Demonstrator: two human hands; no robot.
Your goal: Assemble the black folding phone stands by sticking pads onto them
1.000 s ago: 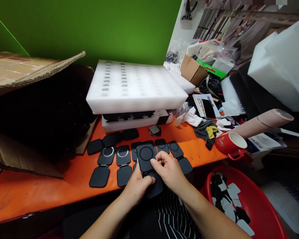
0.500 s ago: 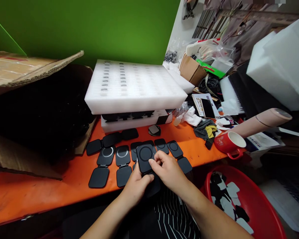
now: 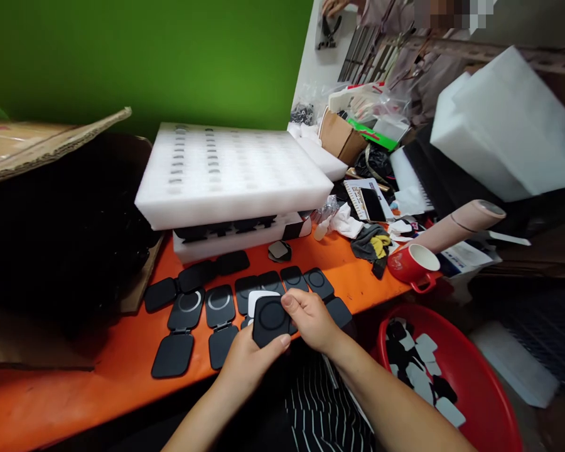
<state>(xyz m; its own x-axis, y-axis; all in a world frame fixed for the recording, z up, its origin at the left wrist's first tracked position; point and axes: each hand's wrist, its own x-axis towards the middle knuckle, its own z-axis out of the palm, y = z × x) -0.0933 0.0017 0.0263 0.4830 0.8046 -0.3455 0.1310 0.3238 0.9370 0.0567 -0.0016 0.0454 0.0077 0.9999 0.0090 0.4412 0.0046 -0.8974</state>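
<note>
Both hands hold a black folding wireless charger (image 3: 269,319), a rounded square panel with a ring on its face, above the table's front edge. My left hand (image 3: 250,351) grips it from the lower left, thumb along the bottom edge. At its upper right my right hand (image 3: 311,319) is closed, thumb and fingers pinching the edge. A white rounded sheet (image 3: 258,296) shows behind the panel's top edge; whether it is attached cannot be seen. Beyond the hands, similar open chargers (image 3: 187,307) lie in a row, partly hidden by my hands.
A white foam tray (image 3: 235,179) sits on another at the back. On the left is an open cardboard box (image 3: 136,276). A red mug (image 3: 412,267) and a pink bottle (image 3: 459,226) stand right. A red basin (image 3: 487,370) below holds black and white pieces.
The held panel has tilted and dropped slightly, and a white sheet now shows behind it. My right hand has shifted to its upper right edge. The camera view has turned right.
</note>
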